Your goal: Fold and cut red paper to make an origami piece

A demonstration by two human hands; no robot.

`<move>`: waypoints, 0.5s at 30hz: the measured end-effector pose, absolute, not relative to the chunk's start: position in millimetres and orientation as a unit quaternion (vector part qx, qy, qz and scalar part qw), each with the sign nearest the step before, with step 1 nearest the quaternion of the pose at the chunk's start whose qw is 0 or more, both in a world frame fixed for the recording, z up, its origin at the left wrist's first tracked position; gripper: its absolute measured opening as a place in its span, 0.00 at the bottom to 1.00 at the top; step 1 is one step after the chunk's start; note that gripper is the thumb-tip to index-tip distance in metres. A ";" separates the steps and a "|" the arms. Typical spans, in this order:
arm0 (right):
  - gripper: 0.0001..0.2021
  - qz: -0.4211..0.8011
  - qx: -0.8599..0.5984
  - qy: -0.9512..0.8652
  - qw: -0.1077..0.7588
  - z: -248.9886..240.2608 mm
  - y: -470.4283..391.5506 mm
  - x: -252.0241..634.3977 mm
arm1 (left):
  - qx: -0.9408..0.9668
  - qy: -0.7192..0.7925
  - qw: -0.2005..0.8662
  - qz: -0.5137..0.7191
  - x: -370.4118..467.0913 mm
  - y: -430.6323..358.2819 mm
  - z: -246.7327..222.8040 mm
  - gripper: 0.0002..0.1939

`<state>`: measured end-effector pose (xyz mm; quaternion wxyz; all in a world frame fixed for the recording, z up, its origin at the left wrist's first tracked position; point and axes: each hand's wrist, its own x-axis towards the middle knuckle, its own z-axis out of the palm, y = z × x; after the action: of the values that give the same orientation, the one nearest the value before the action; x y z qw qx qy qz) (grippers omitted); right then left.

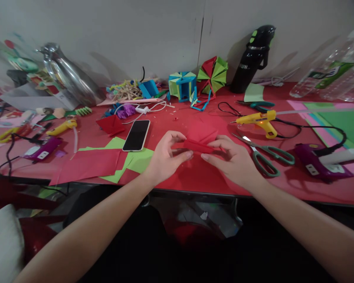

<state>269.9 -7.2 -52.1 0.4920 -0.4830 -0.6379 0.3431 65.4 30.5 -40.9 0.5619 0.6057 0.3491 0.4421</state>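
A partly folded sheet of red paper (pixel 201 135) is held between my two hands, just over the red tabletop. My left hand (pixel 168 153) pinches its left end, thumb below and fingers above. At the right end, my right hand (pixel 231 157) grips the folded edge the same way. Left of my left hand lies a phone (pixel 136 135), dark screen up. Red paper sheets (pixel 88 165) and green sheets (pixel 141 159) overlap near the front edge. Green-handled scissors (pixel 267 153) rest to the right of my right hand.
A yellow glue gun (pixel 261 122) and purple power strip (pixel 321 161) lie at right, with cords. Behind stand folded paper shapes (pixel 183 84), a black bottle (pixel 252 59) and clear plastic bottles (pixel 327 74). A metal jug (pixel 70 74) and another purple power strip (pixel 43 149) are at left.
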 end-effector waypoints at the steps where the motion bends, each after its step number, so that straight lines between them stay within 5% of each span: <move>1: 0.07 0.330 -0.486 -0.648 0.485 -50.4 -7.8 270.0 | 0.619 0.342 0.559 0.433 65.5 30.0 -40.4 0.20; 15: 0.13 0.285 -0.460 -0.701 0.465 -41.3 -10.2 276.3 | 0.695 0.332 0.508 0.385 62.2 30.3 -33.4 0.13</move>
<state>276.3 -10.2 -41.3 0.4647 -0.4595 -0.7013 0.2846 62.2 30.3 -33.4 0.5085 0.6947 0.3324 0.3852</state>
